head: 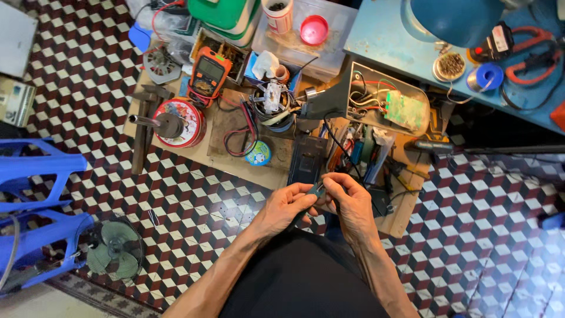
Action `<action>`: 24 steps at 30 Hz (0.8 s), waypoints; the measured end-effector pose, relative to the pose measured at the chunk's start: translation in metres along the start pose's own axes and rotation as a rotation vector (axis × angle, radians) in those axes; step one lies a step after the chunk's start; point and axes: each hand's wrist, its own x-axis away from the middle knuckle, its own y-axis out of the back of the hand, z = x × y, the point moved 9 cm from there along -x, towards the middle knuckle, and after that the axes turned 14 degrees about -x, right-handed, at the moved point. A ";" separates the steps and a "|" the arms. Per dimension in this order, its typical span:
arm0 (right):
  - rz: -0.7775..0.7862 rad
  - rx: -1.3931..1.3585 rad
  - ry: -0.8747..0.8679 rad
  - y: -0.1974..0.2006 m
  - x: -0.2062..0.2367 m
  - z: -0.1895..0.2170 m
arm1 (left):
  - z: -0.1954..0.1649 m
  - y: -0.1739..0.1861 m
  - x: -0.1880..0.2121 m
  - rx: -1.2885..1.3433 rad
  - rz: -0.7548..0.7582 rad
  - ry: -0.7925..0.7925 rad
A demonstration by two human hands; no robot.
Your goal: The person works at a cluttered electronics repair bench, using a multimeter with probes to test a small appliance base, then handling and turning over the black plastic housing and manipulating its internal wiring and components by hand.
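Note:
Over my lap, my left hand and my right hand meet on a small dark part, pinched between the fingertips of both. A thin black wire runs from near my right hand up to an open grey housing with a green circuit board and coloured wires inside. A black flat panel lies on the wooden board just beyond my hands.
An orange multimeter, a red round tin with a motor shaft, a wound motor core and loose tools crowd the board. A blue table holds a solder reel and a lamp. A blue plastic stool and a small fan stand at the left.

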 end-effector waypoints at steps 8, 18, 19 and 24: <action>0.012 0.144 0.071 -0.006 0.013 -0.001 | 0.000 0.004 0.004 -0.045 0.086 -0.034; -0.056 0.020 0.046 0.018 0.021 -0.012 | 0.008 -0.011 0.008 -0.111 0.129 0.087; -0.081 0.014 0.042 0.021 0.021 -0.014 | 0.008 -0.012 0.008 -0.094 0.132 0.078; -0.070 0.030 0.026 0.022 0.025 -0.024 | 0.017 -0.016 0.009 0.026 0.148 0.141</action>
